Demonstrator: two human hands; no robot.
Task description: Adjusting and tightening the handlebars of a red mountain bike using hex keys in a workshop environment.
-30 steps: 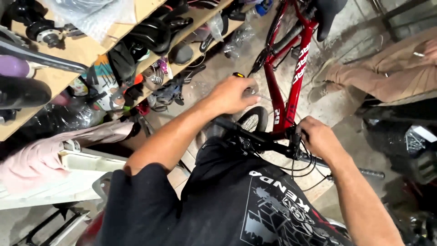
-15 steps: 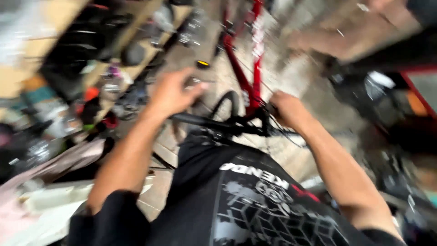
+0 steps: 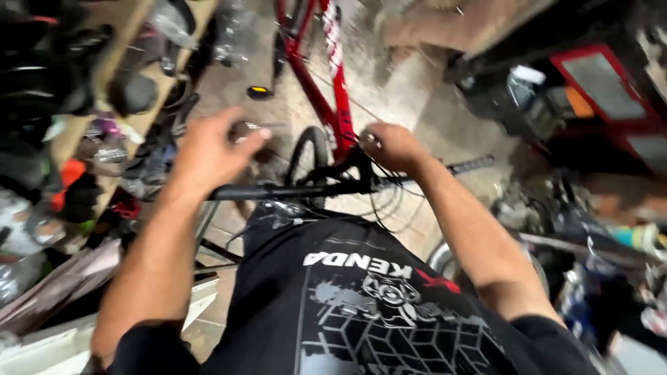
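A red bicycle frame [image 3: 332, 83] stands in front of me with its black front tyre [image 3: 307, 154] and black handlebar [image 3: 292, 189] pointing toward my body. My right hand [image 3: 389, 146] is closed around the middle of the handlebar, by the stem and the black cables [image 3: 389, 201]. My left hand [image 3: 208, 149] hovers just above the bar's left grip. Its fingers pinch a small dark object [image 3: 244, 130] with a thin metal end, too blurred to identify. My black printed shirt [image 3: 368, 305] fills the lower part of the head view.
Wooden shelves [image 3: 132, 104] crowded with dark bike parts and bags run along the left. A pedal with a yellow reflector [image 3: 258, 90] sits near the floor. A red-framed stand [image 3: 611, 104] is at the right, another wheel and clutter [image 3: 590, 264] at lower right, and white boards [image 3: 48, 347] at lower left.
The view has swung and tilted down toward the handlebar. My left hand has drifted left above the grip. My right hand has moved from the right side of the bar to its middle.
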